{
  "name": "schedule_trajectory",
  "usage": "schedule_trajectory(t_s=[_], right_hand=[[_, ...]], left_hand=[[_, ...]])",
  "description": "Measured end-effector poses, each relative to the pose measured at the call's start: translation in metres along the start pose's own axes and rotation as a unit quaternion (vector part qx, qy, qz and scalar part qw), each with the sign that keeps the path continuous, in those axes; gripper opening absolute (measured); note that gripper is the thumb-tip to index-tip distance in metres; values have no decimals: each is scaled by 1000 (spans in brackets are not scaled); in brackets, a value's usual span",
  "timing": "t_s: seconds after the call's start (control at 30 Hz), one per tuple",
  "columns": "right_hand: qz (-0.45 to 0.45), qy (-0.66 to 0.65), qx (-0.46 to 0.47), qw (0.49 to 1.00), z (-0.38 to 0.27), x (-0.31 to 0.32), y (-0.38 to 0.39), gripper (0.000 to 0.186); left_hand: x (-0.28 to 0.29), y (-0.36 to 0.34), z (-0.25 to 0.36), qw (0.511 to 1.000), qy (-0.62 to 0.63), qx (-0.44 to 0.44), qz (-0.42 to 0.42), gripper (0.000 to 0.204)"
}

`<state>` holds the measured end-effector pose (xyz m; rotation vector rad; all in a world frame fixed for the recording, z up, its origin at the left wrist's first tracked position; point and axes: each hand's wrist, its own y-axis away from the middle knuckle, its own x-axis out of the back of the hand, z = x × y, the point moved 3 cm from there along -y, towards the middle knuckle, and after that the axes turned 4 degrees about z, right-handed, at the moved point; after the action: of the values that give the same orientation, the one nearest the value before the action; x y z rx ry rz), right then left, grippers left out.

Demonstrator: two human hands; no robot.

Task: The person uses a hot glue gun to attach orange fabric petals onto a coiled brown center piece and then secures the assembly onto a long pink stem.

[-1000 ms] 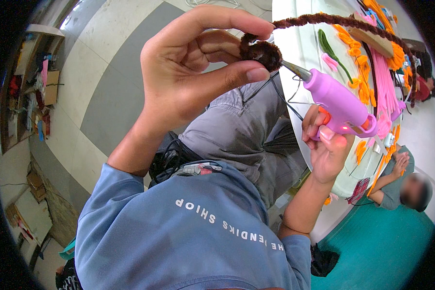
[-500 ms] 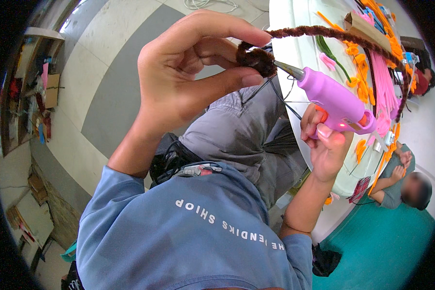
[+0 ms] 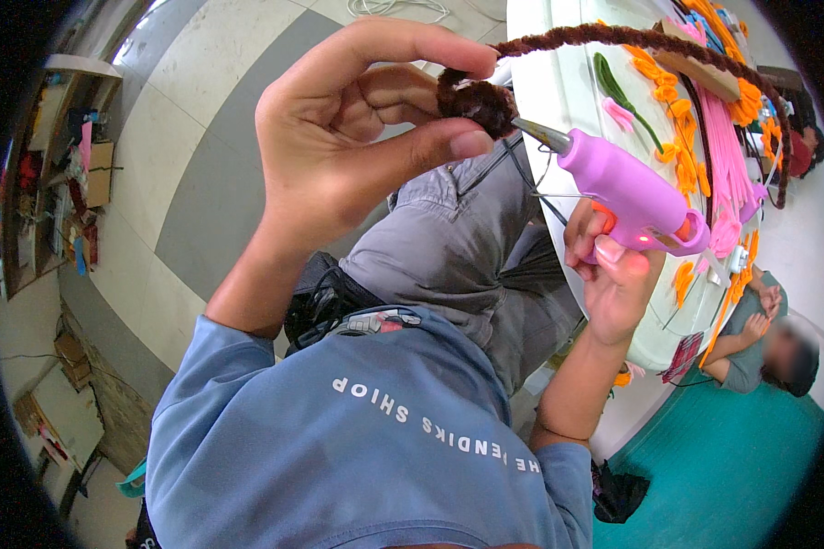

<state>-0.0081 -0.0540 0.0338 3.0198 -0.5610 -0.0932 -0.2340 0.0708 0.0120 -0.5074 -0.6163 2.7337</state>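
Note:
A dark brown fuzzy pipe cleaner [image 3: 482,105], coiled into a small round at one end, is pinched between the thumb and fingers of my left hand [image 3: 348,128]. Its long tail arcs away to the right over the table. My right hand [image 3: 613,274] grips a purple hot glue gun [image 3: 627,188] with an orange trigger and a lit red light. The gun's metal nozzle points left, its tip at the coil's right edge; whether it touches, I cannot tell. Any glue there is too small to make out.
A white table [image 3: 558,82] on the right bears orange pipe-cleaner shapes [image 3: 682,137], a green pipe cleaner [image 3: 623,101], pink strands [image 3: 725,156] and a cardboard piece [image 3: 705,78]. Beyond its edge sits another person [image 3: 751,320]. Shelves [image 3: 64,156] stand far left. Dark cable hangs below the gun.
My left hand and the coil have shifted slightly left, and the glue gun has followed a little. The pipe cleaner's long tail has swung up and to the right.

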Motion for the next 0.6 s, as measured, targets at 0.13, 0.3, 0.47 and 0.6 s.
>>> schedule_trajectory(t_s=[0.13,0.3,0.47,0.6], right_hand=[[12,3,4,1000,5,1,1,34],[6,13,-10,1000,2,3,0,41],[-29,68,-12,997,0,4,-1,41],[-32,-61,-8,998,-3,0,-5,40]], left_hand=[[3,2,-4,999,25,11,25,51],[6,0,-3,1000,9,15,25,51],[-3,-9,5,1000,-21,-6,-7,51],[-3,-9,2,1000,3,-5,24,45]])
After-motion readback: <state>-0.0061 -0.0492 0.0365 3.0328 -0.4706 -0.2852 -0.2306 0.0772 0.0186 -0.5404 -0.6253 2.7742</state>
